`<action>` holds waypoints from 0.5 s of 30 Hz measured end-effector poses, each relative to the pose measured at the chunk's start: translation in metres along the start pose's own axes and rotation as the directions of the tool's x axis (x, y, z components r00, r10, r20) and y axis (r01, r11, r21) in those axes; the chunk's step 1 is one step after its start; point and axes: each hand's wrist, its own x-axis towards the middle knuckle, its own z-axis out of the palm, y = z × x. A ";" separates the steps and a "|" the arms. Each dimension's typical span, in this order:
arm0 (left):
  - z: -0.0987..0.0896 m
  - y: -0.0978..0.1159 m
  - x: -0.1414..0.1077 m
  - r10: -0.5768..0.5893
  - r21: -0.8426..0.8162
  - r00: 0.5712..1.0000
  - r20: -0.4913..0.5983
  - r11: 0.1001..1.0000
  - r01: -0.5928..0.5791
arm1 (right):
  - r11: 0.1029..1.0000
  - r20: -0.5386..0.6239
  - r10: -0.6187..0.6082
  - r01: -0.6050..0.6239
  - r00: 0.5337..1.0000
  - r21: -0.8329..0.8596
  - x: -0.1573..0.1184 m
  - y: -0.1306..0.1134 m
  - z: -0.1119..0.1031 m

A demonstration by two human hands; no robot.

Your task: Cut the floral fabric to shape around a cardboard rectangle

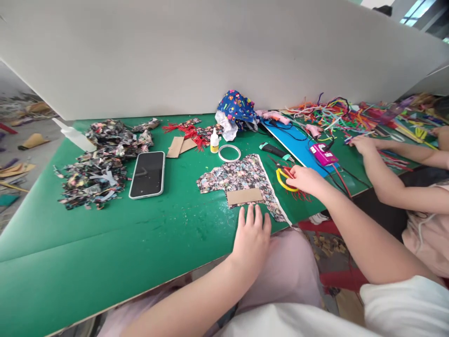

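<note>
My left hand (pixel 253 229) lies palm down at the table's front edge, fingers stretched out. Its fingertips rest at the lower edge of a small cardboard strip (pixel 244 196), which lies on a dark floral fabric piece (pixel 235 175) with a pale edge along its right side. To the right of the fabric, my right hand (pixel 304 180) has its fingers closed on a pair of scissors (pixel 283 181) with yellow and red handles. Thin red threads (pixel 302 194) lie beneath that hand. A box cutter (pixel 275 150) and a roll of clear tape (pixel 229 153) are just beyond the fabric.
On the green table (pixel 168 234) lie a phone (pixel 147 174), a heap of fabric scraps (pixel 101 159), a small glue bottle (pixel 214 142) and cardboard pieces (pixel 180 146). A pink power strip (pixel 323 154) with cables sits rightward. A co-worker's hand (pixel 363 144) is near colourful strips (pixel 336 114).
</note>
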 end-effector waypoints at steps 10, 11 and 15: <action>-0.005 -0.012 -0.002 0.108 -0.012 0.993 -0.043 0.994 -0.109 | 0.477 0.262 -0.061 -0.202 0.963 0.855 -0.059 0.006 -0.028; -0.005 -0.012 -0.003 0.104 -0.014 0.994 -0.045 0.994 -0.104 | 0.408 0.264 -0.089 -0.207 0.960 0.889 -0.069 0.004 -0.029; -0.010 -0.020 -0.005 0.097 -0.032 0.994 -0.052 0.995 -0.099 | 0.288 0.266 -0.131 -0.220 0.955 0.932 -0.103 0.001 -0.029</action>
